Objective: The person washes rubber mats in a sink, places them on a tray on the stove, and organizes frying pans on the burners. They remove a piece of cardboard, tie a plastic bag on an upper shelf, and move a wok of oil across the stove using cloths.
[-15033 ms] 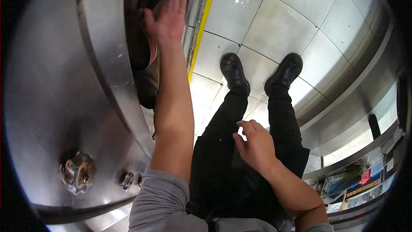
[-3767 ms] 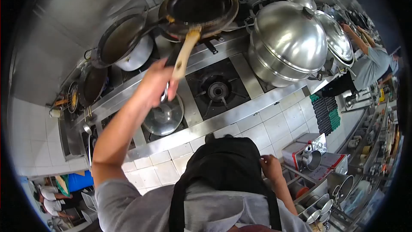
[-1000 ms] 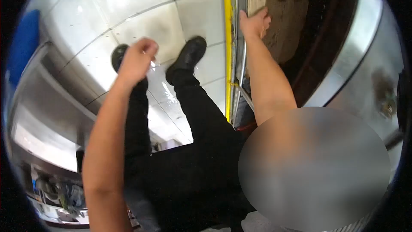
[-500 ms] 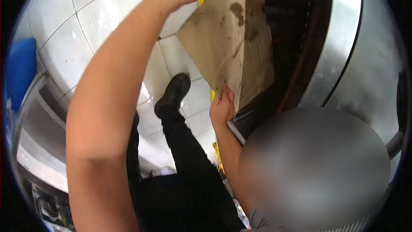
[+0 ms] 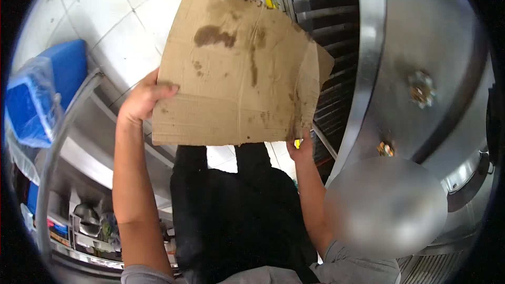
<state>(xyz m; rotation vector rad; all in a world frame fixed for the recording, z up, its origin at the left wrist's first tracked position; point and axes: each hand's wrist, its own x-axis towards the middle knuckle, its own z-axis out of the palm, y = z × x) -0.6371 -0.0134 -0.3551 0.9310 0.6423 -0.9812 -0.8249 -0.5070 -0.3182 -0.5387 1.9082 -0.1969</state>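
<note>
A flat sheet of brown cardboard (image 5: 226, 81) with dark greasy stains is held up in front of my body, above the floor. My left hand (image 5: 144, 97) grips its left edge, thumb on the face and fingers behind. My right hand (image 5: 301, 147) pinches the lower right corner; part of its fingers is hidden by the sheet. The far right corner of the cardboard overlaps a dark slatted rack (image 5: 336, 31) in a metal-framed opening.
Right of me runs a stainless steel counter (image 5: 410, 47) with small scraps on it. At left stand a blue bin (image 5: 68, 68) with plastic film and a steel table (image 5: 89, 126) with a shelf of pans below. White tiles (image 5: 110, 26) cover the floor.
The cardboard has come out of the dark opening, leftward and toward me, and now faces me flat. My left hand has drawn back from the far end to the sheet's left edge.
</note>
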